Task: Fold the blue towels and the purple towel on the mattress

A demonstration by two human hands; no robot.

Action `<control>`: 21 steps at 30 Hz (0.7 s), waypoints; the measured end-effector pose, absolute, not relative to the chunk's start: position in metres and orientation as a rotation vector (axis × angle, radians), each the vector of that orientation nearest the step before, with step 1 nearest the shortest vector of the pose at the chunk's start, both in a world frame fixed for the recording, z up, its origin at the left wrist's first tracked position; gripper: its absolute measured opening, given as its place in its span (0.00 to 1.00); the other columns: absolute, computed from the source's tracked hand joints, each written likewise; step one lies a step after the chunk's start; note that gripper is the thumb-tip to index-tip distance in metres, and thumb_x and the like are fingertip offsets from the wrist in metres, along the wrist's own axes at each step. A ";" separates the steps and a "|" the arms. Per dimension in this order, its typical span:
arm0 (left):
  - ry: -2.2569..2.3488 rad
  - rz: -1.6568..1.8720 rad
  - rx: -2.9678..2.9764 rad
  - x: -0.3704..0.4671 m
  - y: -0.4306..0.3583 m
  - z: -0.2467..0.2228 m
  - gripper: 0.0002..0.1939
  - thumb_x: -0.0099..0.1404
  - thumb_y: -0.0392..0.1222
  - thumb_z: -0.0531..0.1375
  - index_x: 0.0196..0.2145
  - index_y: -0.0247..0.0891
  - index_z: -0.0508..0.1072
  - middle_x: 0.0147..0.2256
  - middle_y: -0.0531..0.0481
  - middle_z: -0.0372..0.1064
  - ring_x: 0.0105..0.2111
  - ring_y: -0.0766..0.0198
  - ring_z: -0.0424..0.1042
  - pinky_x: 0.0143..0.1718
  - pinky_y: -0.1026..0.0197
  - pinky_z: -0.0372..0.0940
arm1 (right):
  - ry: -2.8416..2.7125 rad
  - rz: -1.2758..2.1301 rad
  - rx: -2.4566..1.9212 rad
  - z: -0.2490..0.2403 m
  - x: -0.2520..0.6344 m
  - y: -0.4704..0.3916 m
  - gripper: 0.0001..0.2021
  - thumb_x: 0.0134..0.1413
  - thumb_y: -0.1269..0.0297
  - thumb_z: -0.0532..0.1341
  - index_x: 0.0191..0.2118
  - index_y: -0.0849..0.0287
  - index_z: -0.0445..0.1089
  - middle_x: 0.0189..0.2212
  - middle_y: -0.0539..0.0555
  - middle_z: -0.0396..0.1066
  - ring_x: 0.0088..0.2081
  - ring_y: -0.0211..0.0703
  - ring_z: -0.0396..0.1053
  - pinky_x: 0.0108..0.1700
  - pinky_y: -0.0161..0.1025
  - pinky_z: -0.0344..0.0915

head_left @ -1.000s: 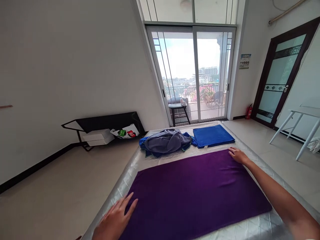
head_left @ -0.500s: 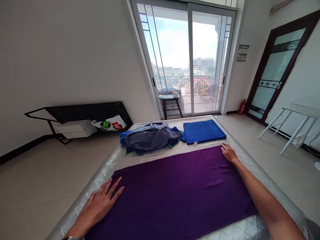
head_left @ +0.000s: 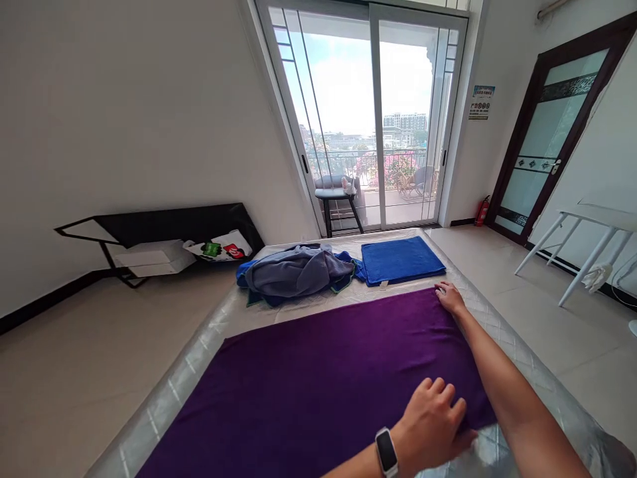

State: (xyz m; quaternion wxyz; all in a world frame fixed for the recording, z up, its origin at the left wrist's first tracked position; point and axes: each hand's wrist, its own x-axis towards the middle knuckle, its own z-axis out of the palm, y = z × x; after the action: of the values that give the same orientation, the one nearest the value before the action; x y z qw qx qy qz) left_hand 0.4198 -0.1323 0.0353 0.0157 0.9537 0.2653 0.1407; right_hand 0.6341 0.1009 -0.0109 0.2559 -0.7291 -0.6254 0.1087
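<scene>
A purple cloth point(head_left: 308, 378) lies spread over the mattress point(head_left: 219, 318). My right hand point(head_left: 450, 298) is at its far right corner, fingers closed on the cloth's edge. Above the near right part of the cloth is my left hand point(head_left: 432, 419), with a watch point(head_left: 387, 451) on the wrist; its fingers are curled, and whether they hold any cloth is hidden. Beyond the purple cloth lie a folded blue towel point(head_left: 403, 259) and, left of it, a crumpled heap of grey and blue cloths point(head_left: 301, 271).
Against the left wall a black frame point(head_left: 174, 226) holds white boxes point(head_left: 154, 257) and a printed bag point(head_left: 219, 247). A stool point(head_left: 338, 194) stands by the sliding glass door point(head_left: 375, 119). At the right are a white table point(head_left: 597, 216) and a fire extinguisher point(head_left: 482, 211).
My left hand has moved from the cloth's left edge across to its near right part, and its fingers have curled. My right hand remains at the far right corner.
</scene>
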 end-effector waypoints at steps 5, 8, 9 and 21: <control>0.703 0.479 2.987 0.479 -0.134 0.011 0.17 0.69 0.55 0.58 0.31 0.38 0.71 0.31 0.47 0.69 0.31 0.60 0.69 0.29 0.60 0.59 | -1.665 0.285 -1.986 -0.014 0.630 0.100 0.18 0.62 0.64 0.56 0.55 0.51 0.75 0.61 0.56 0.66 0.60 0.48 0.66 0.61 0.43 0.61; 0.777 0.597 2.961 0.483 -0.134 0.002 0.15 0.65 0.53 0.63 0.31 0.38 0.70 0.31 0.48 0.69 0.30 0.61 0.68 0.29 0.59 0.58 | -1.660 0.279 -1.980 -0.016 0.629 0.100 0.18 0.62 0.63 0.56 0.55 0.51 0.75 0.60 0.56 0.67 0.59 0.49 0.66 0.60 0.43 0.62; 0.781 0.621 2.958 0.482 -0.135 0.001 0.14 0.64 0.52 0.64 0.31 0.38 0.70 0.31 0.48 0.69 0.29 0.61 0.68 0.29 0.59 0.57 | -1.656 0.277 -1.980 -0.016 0.629 0.100 0.18 0.63 0.63 0.56 0.55 0.51 0.75 0.60 0.56 0.67 0.59 0.49 0.66 0.60 0.43 0.62; 0.638 0.745 2.886 0.488 -0.125 -0.025 0.13 0.52 0.44 0.69 0.24 0.39 0.68 0.23 0.51 0.69 0.22 0.64 0.68 0.23 0.62 0.58 | -1.594 0.280 -1.949 -0.011 0.626 0.096 0.14 0.61 0.64 0.56 0.47 0.51 0.77 0.54 0.55 0.71 0.55 0.48 0.69 0.57 0.44 0.63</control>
State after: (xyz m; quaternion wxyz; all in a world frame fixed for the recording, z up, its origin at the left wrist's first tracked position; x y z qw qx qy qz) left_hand 0.4877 -0.1253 -0.0245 0.0468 0.9458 0.2092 0.2442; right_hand 0.6261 0.0955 -0.0110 0.2994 -0.7341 -0.6003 0.1054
